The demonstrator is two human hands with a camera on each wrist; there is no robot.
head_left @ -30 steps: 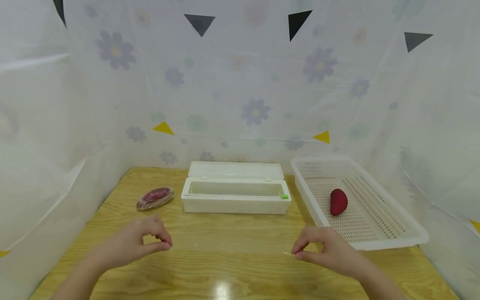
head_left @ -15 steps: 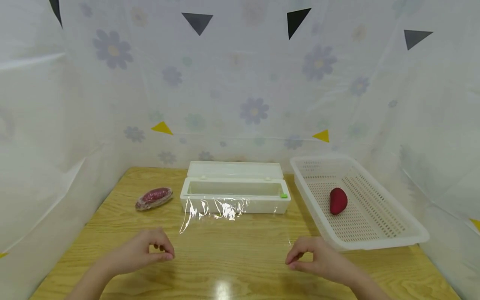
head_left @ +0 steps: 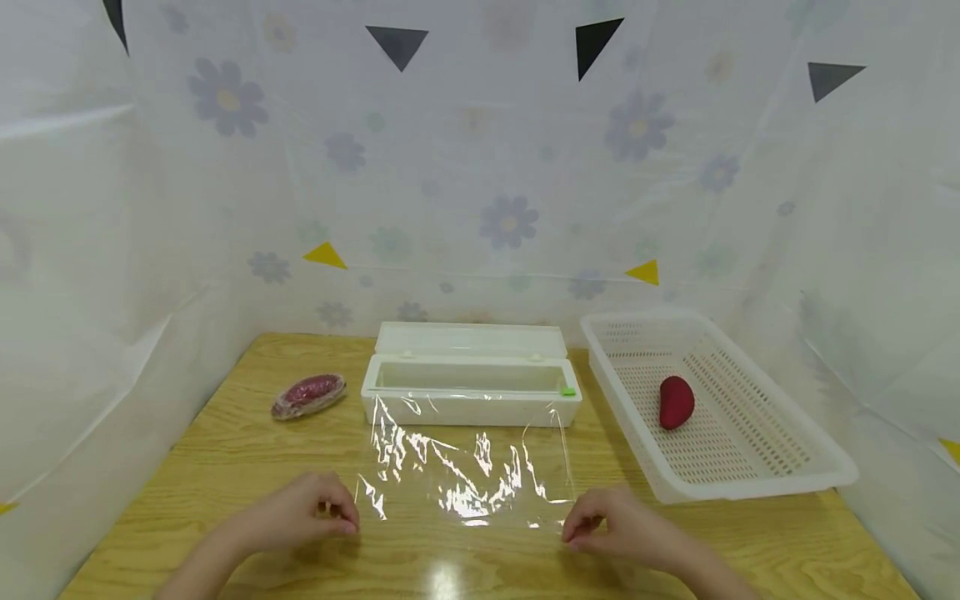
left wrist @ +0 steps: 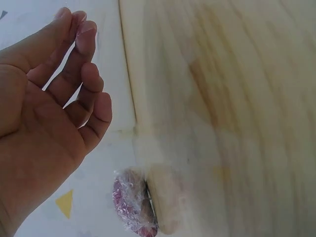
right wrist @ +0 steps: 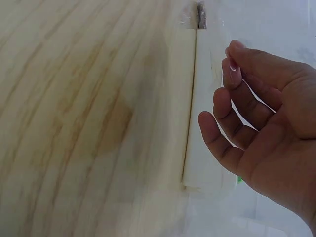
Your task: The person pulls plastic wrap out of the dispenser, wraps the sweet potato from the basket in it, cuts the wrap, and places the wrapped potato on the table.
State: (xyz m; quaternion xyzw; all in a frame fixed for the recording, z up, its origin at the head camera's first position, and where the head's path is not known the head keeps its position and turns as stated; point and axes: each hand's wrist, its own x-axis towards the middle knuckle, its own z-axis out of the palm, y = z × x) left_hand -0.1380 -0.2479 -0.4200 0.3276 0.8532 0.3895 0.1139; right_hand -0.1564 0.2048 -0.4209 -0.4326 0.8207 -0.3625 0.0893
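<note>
A clear sheet of cling film with bright creases stretches from the white cling film box toward me, close over the table. My left hand pinches its near left corner between thumb and forefinger. At the near right corner, thumb and forefinger of my right hand pinch the film too. The box stands with its lid tipped back and a small green slider at its right end. In the left wrist view, my other left fingers are loosely bent; the film itself barely shows there.
Left of the box lies a dark red oblong item wrapped in film. On the right stands a white perforated basket holding a dark red, mango-shaped object. Floral white sheeting encloses the wooden table on the back and sides.
Both hands have moved toward me and down, slightly closer together. The film, nearly invisible earlier, now shows bright creases between the box and my hands.
</note>
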